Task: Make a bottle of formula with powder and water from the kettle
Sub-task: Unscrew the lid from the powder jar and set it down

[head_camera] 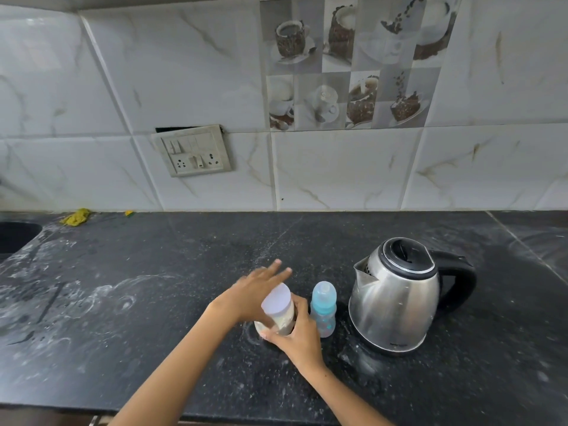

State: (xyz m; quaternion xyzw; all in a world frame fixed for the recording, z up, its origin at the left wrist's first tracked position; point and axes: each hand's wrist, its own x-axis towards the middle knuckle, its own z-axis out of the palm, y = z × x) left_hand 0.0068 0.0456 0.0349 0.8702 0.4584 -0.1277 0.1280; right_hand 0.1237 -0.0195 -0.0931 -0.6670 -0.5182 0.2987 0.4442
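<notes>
1. A dark stone counter (pixel 153 302) runs under a marble-tiled wall (pixel 338 167); white smears and powder dust mark the stone, so things may slide on it.
2. The steel kettle (pixel 396 305) stands to the right, lid closed, black handle facing away from the hands. It is probably the heaviest item and should be lifted by that handle; its water level is hidden.
3. The powder jar (pixel 278 313) sits tilted at centre front, pale lid on, about half full. It looks light, rigid and smooth, best gripped round the body.
4. The baby bottle (pixel 322 309) stands just beside the jar, teat on; it looks light and easy to tip.
5. The right hand (pixel 299 336) wraps the jar low down. The left hand (pixel 256 290) lies behind it, fingers stretched out; whether it touches the jar is unclear.
</notes>
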